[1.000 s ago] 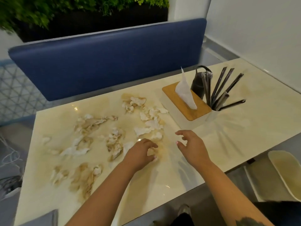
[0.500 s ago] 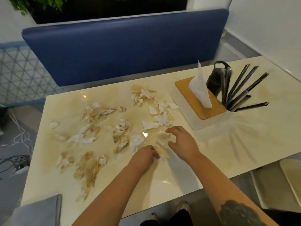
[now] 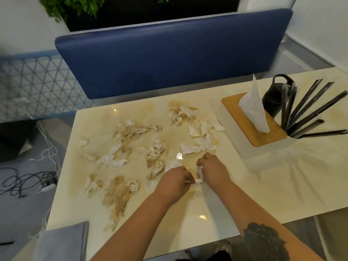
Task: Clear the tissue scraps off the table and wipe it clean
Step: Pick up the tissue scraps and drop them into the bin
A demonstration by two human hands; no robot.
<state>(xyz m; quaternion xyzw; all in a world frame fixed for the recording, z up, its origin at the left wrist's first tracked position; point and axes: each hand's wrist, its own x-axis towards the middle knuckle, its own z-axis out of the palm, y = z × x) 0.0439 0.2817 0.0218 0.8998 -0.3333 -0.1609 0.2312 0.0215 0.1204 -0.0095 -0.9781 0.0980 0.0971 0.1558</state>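
- Although both hands are at work, the table (image 3: 216,210) looks barely started: tissue scraps (image 3: 156,159) lie scattered over its left and middle parts, many stained brown, and tan smears show around them, so I judge most of the gathering and all of the wiping is left.
- Behind the far edge runs a blue bench back (image 3: 173,51); it does not block the work.
- On the right of the table stands a tissue box (image 3: 252,127) with a wooden lid and a white sheet sticking up, well clear of the scraps, a likely source for a wiping sheet.
- Just right of the box, a white cup of dark wrapped straws (image 3: 310,113) fans outward, with a dark bottle (image 3: 275,91) behind it; a wide sweep to the right could knock them.
- Near the middle, the left hand (image 3: 174,182) has its fingers curled, pinching a small white scrap (image 3: 198,180).
- Close beside it, the right hand (image 3: 214,168) is curled round another white piece at its fingers.
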